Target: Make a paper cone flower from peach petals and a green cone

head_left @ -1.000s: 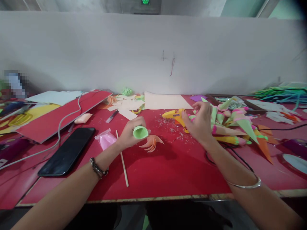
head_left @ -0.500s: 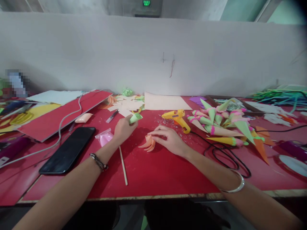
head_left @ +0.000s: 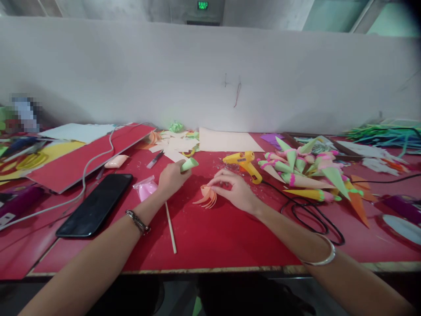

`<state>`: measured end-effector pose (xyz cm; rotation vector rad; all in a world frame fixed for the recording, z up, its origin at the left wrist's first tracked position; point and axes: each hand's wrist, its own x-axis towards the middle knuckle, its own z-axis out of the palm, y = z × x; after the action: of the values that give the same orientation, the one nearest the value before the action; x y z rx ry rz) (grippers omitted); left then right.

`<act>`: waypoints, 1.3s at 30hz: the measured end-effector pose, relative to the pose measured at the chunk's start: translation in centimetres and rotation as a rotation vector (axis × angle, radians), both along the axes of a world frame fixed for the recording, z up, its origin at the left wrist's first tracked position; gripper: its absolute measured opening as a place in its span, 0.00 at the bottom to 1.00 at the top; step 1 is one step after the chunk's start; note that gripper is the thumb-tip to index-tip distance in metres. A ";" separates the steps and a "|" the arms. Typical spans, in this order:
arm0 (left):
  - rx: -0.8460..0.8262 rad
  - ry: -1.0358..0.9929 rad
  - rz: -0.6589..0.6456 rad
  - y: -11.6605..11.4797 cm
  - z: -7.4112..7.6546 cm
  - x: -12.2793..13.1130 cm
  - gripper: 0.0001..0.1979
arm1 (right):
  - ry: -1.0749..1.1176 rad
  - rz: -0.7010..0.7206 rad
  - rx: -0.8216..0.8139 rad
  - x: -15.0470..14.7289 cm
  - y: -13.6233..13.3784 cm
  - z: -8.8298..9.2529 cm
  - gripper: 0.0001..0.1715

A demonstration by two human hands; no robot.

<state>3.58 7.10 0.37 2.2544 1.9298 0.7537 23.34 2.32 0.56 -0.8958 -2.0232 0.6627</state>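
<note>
In the head view, your right hand (head_left: 232,188) had come across from the pile of paper cones (head_left: 305,169), where it was a second before, to the orange petal cluster (head_left: 208,196) at the middle of the red tabletop (head_left: 230,239). Your left hand (head_left: 169,177) had drawn back from the cluster and carried the green paper cone (head_left: 189,164) with it.

Your left hand was closed on the narrow end of the green paper cone, which it held tilted just above the tabletop, with the open mouth pointing away from you. Your right hand had its fingertips pinched together on the upper edge of the petal cluster, whose curled strips fanned out towards you and touched the surface. The two hands were near each other but apart.

A yellow glue gun (head_left: 243,161) lay just behind your right hand. A wooden stick (head_left: 170,226) lay beside your left wrist, and a black phone (head_left: 95,204) lay further left.
</note>
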 end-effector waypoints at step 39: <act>-0.542 -0.563 -0.958 -4.3 1.5 3.2 0.15 | 0.189 0.096 0.055 1.3 -0.6 1.8 0.04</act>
<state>6.77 2.80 1.89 1.9552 0.5691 0.5249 24.61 1.71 2.32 -0.6815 -1.9138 0.7136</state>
